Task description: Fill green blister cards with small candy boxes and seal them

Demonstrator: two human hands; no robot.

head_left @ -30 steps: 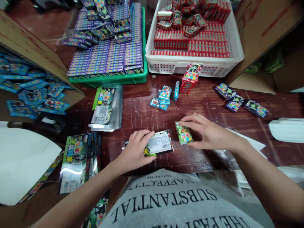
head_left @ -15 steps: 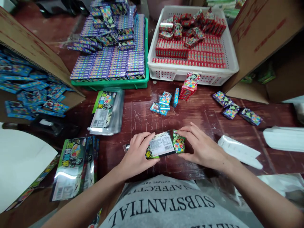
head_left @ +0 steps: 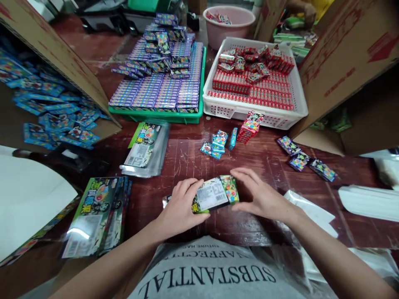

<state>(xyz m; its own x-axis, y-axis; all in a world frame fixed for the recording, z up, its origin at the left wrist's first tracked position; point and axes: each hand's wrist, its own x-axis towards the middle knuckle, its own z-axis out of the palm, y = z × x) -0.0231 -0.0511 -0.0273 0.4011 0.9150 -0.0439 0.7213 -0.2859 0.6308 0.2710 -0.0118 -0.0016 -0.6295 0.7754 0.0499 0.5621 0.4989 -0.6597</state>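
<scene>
Low in front of me, my left hand (head_left: 182,203) grips a clear plastic packet (head_left: 212,195) with a printed card and a white barcode label inside. Its fingers hide the packet's left part. At the packet's right end, a small green printed box (head_left: 230,189) sits partly in the opening. My right hand (head_left: 260,195) curves round that box, fingertips at its upper edge and thumb at its lower corner. Just beyond lie several small blue boxes (head_left: 218,143) and a stack of red boxes (head_left: 250,126).
Behind stand a green tray (head_left: 156,115) of purple boxes and a white crate (head_left: 249,114) of red ones. Carded packets (head_left: 90,216) and clear sleeves (head_left: 146,149) lie left; purple boxes (head_left: 299,160) lie right. Cardboard cartons (head_left: 339,70) flank both sides. A co-worker's hand (head_left: 307,14) shows far back.
The green box has moved left, deeper into the packet's end, with my right hand following. My view has tilted upward, bringing a pink basin and a co-worker's hand into sight.
</scene>
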